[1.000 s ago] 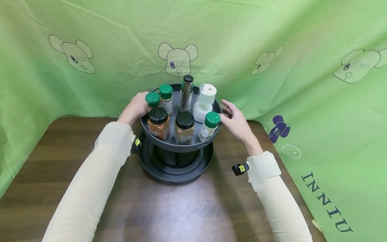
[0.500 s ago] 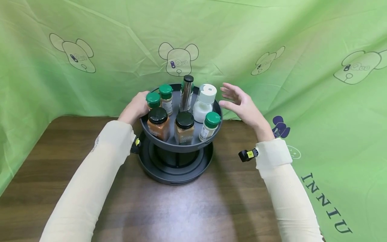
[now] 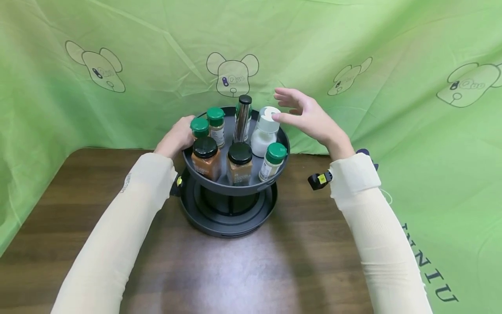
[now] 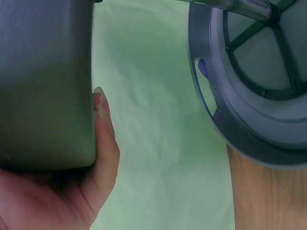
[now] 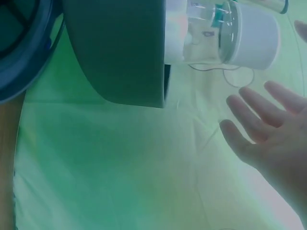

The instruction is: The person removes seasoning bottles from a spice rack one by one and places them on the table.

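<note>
The rack [image 3: 232, 230] is dark grey, 2 jars [image 3: 205, 166] black-lidded, sleeves [image 3: 117, 226] cream, table [image 3: 235, 274] brown wood-grained, curtain [image 3: 164, 91] green with outlined animal heads [image 3: 232, 85].

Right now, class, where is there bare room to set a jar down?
Bare: tabletop in front of the lower tray, between the sleeves; also that tray's visible front. Crowded: the upper tray, ringed with containers, left hand at its edge, right hand near the white bottle.

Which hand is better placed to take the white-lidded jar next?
Right, likely: the right hand is open close by the white-lidded jar, while the left hand grips the tray on the other side.
</note>
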`<state>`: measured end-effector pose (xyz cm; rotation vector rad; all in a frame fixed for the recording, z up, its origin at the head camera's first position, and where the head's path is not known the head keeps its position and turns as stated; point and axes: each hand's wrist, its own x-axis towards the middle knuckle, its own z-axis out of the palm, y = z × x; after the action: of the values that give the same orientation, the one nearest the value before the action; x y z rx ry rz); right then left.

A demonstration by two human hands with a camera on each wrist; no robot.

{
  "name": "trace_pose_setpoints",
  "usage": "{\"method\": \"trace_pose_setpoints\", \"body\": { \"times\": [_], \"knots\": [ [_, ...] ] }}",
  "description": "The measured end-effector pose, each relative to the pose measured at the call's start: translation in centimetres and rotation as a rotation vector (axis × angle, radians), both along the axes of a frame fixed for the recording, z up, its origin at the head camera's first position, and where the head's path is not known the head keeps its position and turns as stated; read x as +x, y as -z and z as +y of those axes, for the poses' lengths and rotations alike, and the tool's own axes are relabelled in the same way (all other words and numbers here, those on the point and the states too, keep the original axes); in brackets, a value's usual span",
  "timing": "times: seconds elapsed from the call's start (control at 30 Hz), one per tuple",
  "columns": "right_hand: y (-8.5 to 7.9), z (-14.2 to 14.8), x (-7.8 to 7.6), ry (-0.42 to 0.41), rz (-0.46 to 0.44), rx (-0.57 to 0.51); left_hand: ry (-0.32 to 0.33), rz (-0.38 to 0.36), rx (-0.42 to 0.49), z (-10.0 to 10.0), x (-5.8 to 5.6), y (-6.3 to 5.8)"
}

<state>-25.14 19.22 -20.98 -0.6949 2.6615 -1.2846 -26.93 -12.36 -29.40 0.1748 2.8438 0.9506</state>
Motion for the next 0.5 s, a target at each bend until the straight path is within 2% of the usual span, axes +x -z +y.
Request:
{"method": "trace_pose_setpoints", "body": {
  "times": [0.33, 0.5],
  "knots": [
    [-1.0, -1.5, -2.0, -0.115, 0.02, 0.135, 0.022, 0.003, -0.029, 0.1, 0.0, -0.2],
    [-1.8, -2.1, -2.4, -0.132, 0.011, 0.217, 0.039, 0.012, -0.05, 0.1, 0.0, -0.3]
  ]
}}
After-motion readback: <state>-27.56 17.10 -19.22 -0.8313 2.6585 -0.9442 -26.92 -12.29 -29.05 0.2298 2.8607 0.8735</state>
